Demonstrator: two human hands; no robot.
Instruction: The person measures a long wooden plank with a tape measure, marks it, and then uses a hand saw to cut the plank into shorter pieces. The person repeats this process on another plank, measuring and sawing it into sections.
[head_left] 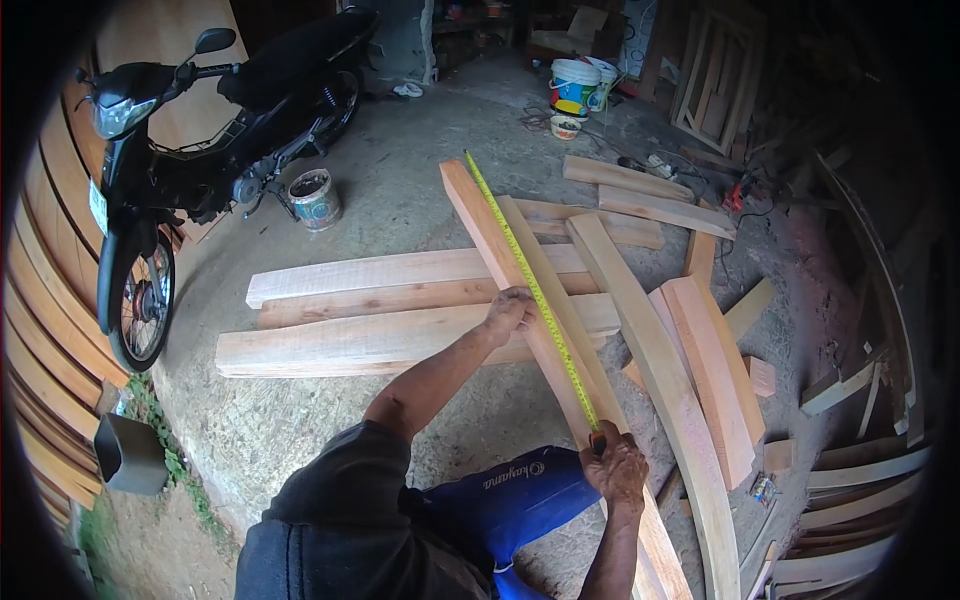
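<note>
A long wooden beam (478,215) slants across stacked timber, from the far middle toward my lower right. Along its top runs the yellow blade of a tape measure (548,318), pulled out nearly to the far end. My right hand (614,468) is closed round the tape's case, which its fingers mostly cover, low on the beam. Farther up, my left hand (511,313) grips the beam's left side, with its fingertips close to the blade. A second beam (560,305) lies right beside the measured one.
Pale planks (410,335) lie crosswise underneath. More beams (650,370) and offcuts (777,455) are on the right. A black motorcycle (240,130) stands at the far left near a paint bucket (314,200). Other buckets (574,85) stand at the back, with a red tool and cable (735,195) to the right.
</note>
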